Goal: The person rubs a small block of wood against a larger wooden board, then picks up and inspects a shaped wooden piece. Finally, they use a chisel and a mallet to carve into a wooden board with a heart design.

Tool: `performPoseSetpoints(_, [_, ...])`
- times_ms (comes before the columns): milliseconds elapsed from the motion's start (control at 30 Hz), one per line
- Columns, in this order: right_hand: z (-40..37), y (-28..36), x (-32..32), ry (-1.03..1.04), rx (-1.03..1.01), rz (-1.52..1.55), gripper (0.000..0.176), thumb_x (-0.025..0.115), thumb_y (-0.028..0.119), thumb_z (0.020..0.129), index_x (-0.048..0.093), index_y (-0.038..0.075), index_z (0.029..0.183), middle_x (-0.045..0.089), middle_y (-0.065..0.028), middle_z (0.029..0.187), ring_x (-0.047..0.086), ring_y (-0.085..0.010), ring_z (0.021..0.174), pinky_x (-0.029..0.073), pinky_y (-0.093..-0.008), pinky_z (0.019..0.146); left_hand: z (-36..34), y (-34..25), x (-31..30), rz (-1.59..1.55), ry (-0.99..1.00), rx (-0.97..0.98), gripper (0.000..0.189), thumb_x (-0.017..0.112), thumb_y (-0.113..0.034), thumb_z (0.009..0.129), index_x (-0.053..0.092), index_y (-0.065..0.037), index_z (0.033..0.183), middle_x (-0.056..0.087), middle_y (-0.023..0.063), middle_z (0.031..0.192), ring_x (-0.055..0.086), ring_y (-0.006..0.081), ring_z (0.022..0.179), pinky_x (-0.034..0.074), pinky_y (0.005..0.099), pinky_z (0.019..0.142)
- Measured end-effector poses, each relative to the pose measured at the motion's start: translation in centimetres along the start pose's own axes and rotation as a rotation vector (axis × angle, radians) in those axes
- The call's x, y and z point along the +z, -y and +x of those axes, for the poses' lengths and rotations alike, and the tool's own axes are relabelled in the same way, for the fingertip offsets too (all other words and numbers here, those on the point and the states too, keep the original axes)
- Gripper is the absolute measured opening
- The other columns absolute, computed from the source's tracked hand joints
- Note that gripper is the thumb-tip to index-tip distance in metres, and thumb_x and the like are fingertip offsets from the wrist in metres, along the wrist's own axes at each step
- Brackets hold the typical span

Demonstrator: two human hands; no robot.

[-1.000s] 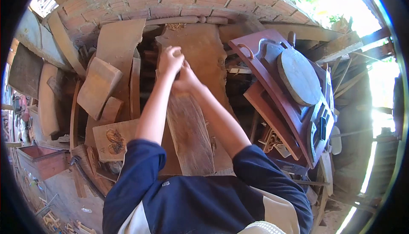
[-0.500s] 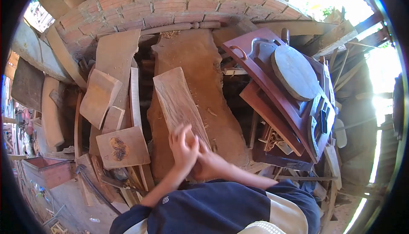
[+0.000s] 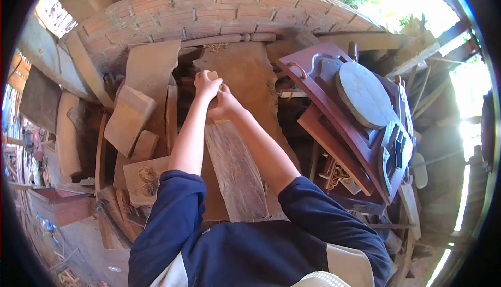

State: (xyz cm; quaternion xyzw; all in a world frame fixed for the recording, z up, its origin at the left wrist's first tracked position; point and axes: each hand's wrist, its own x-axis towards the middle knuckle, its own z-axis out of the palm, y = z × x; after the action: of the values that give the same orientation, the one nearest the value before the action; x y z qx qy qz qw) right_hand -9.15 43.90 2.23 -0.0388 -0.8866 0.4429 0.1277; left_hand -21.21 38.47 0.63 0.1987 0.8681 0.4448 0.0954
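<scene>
A long, narrow wooden board (image 3: 236, 172) with streaky grain lies lengthwise on a wide raw-edged slab (image 3: 245, 67). Both arms stretch forward over it to its far end. My left hand (image 3: 207, 85) is closed around a small tan block (image 3: 213, 74), of which just a corner shows above the fingers. Close beside it, my right hand (image 3: 225, 104) is closed too and seems to press on the near side of the same block. The hands cover most of the block and the board's far end, so its exact kind cannot be made out.
Loose wood pieces (image 3: 130, 122) and a square board with a dark burnt mark (image 3: 148, 180) lie to the left. On the right, reddish-brown panels (image 3: 323, 99) are stacked under a round wooden disc (image 3: 364, 95). A brick wall (image 3: 235, 5) stands behind; a reddish box (image 3: 62, 206) sits lower left.
Both hands have moved away from my body, from the board's near part to its far end, and the arms are now stretched out. The board sits nearer to me than before.
</scene>
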Motion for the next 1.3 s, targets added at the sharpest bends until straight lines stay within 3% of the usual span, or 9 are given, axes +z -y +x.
performPoseSetpoints(133, [-4.2, 2.1, 0.3, 0.087, 0.111, 0.08, 0.091, 0.078, 0.033, 0.058, 0.048, 0.007, 0.14, 0.054, -0.027, 0.134, 0.025, -0.051, 0.141, 0.031, -0.0518, 0.114, -5.2, -0.5, -1.1, 0.034, 0.0, 0.006, 0.063, 0.075, -0.03, 0.075, 0.052, -0.004, 0.127, 0.05, 0.022, 0.13, 0.048, 0.0382, 0.122, 0.04, 0.0468, 0.104])
performPoseSetpoints(267, [-17.7, 9.0, -0.5, 0.092, 0.055, -0.093, 0.112, 0.083, 0.028, 0.066, 0.018, -0.001, 0.153, 0.002, -0.037, 0.156, 0.014, -0.0507, 0.145, 0.03, -0.0476, 0.116, -19.0, -0.4, -1.0, -0.203, -0.05, 0.08, 0.061, 0.078, -0.021, 0.077, 0.05, -0.002, 0.128, 0.051, 0.0219, 0.127, 0.048, 0.0387, 0.121, 0.04, 0.0462, 0.104])
performPoseSetpoints(333, [-24.8, 11.9, -2.0, 0.297, 0.12, 0.035, 0.108, 0.079, 0.024, 0.07, 0.016, 0.0, 0.153, 0.003, -0.0417, 0.153, 0.029, -0.0613, 0.134, 0.04, -0.0479, 0.109, -26.3, -2.4, -2.9, -0.26, -0.032, 0.035, 0.06, 0.078, -0.017, 0.078, 0.049, -0.002, 0.128, 0.05, 0.0215, 0.127, 0.046, 0.0392, 0.121, 0.037, 0.0489, 0.105])
performPoseSetpoints(433, [-32.9, 13.0, -0.9, 0.376, 0.19, 0.063, 0.113, 0.083, 0.026, 0.067, 0.016, -0.001, 0.154, -0.001, -0.0372, 0.156, 0.016, -0.0517, 0.144, 0.034, -0.0476, 0.114, -33.9, -3.2, -3.7, -0.151, -0.039, 0.124, 0.061, 0.078, -0.015, 0.079, 0.049, -0.003, 0.131, 0.048, 0.0206, 0.13, 0.044, 0.0366, 0.125, 0.036, 0.0469, 0.107])
performPoseSetpoints(500, [-36.2, 11.0, 1.3, 0.362, 0.096, -0.338, 0.112, 0.084, 0.027, 0.065, 0.02, -0.001, 0.153, 0.004, -0.0385, 0.155, 0.026, -0.0527, 0.141, 0.04, -0.048, 0.11, -35.0, -3.6, -4.0, -0.135, -0.044, 0.156, 0.061, 0.079, -0.014, 0.078, 0.049, -0.003, 0.131, 0.05, 0.0195, 0.13, 0.045, 0.0356, 0.125, 0.035, 0.0472, 0.108])
performPoseSetpoints(733, [-12.9, 6.6, 0.7, 0.051, 0.043, -0.303, 0.116, 0.079, 0.027, 0.059, 0.018, 0.0, 0.154, 0.013, -0.0404, 0.152, 0.049, -0.0516, 0.123, 0.053, -0.0466, 0.093, -13.6, -0.2, -1.0, -0.348, -0.107, -0.106, 0.069, 0.082, -0.024, 0.075, 0.05, -0.004, 0.133, 0.052, 0.0182, 0.132, 0.05, 0.0304, 0.124, 0.041, 0.0419, 0.105])
performPoseSetpoints(967, [-0.1, 1.6, 0.3, 0.072, 0.057, -0.325, 0.118, 0.082, 0.028, 0.057, 0.019, 0.002, 0.154, 0.012, -0.038, 0.154, 0.031, -0.0501, 0.139, 0.037, -0.0468, 0.112, 1.7, 1.2, -0.3, -0.179, -0.089, -0.083, 0.054, 0.08, -0.028, 0.07, 0.061, -0.001, 0.113, 0.053, 0.0218, 0.124, 0.056, 0.0353, 0.115, 0.047, 0.0419, 0.098])
performPoseSetpoints(1200, [-18.7, 8.8, -0.3, 0.092, 0.145, -0.045, 0.103, 0.076, 0.019, 0.067, 0.024, -0.002, 0.152, 0.006, -0.0368, 0.156, 0.014, -0.0483, 0.146, 0.029, -0.0477, 0.117, -19.7, -1.8, -0.7, -0.194, -0.097, 0.041, 0.054, 0.075, -0.022, 0.081, 0.049, -0.003, 0.124, 0.052, 0.0241, 0.122, 0.051, 0.0408, 0.113, 0.044, 0.0484, 0.097])
performPoseSetpoints(1300, [-31.0, 11.1, 0.3, 0.241, -0.047, -0.458, 0.105, 0.082, 0.024, 0.063, 0.029, -0.005, 0.149, 0.009, -0.0393, 0.154, 0.013, -0.0529, 0.145, 0.026, -0.0523, 0.118, -31.6, -4.1, -2.5, -0.202, -0.065, 0.141, 0.059, 0.076, -0.013, 0.077, 0.047, -0.001, 0.128, 0.045, 0.0237, 0.13, 0.043, 0.0416, 0.125, 0.037, 0.0496, 0.107])
